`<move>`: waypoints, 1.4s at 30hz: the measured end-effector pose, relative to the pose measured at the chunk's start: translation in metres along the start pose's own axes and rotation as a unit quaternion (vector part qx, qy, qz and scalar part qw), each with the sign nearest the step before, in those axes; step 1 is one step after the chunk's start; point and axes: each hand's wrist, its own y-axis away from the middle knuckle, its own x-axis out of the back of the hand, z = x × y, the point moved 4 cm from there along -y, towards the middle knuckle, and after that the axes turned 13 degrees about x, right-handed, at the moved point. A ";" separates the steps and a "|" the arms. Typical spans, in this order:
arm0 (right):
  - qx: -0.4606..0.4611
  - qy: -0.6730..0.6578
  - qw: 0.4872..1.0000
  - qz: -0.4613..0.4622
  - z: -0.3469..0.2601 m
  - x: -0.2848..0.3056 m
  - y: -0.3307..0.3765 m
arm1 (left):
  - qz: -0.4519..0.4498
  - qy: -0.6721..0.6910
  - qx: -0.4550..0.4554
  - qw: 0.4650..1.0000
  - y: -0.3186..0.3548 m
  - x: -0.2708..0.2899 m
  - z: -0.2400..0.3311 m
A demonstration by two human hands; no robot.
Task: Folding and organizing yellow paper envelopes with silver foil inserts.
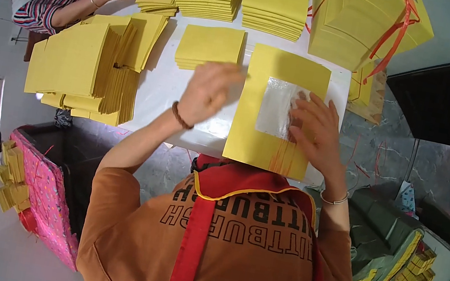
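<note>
The yellow paper sheet (pixel 266 150) lies under my spread right fingers (pixel 314 119), long axis pointing away; whether my left fingers (pixel 225 77) grip, I can't tell.

Your glossy white table (pixel 160 82), brightly lit, fisheye view black at its corners
Motion blurs your bare left hand (pixel 208 94); glare catches the pale, shiny square film (pixel 274 110); soft shadow dims the far end of the yellow rectangular sheet (pixel 247 126); outer lines bend.

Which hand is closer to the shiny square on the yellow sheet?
Right. The right grip is over the right edge of the shiny square; the left grip is off to its left, near the yellow sheet.
</note>
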 end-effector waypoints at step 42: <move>-0.140 -0.318 0.935 -0.069 0.037 -0.025 0.024 | -0.263 0.310 0.319 0.856 0.023 -0.027 0.025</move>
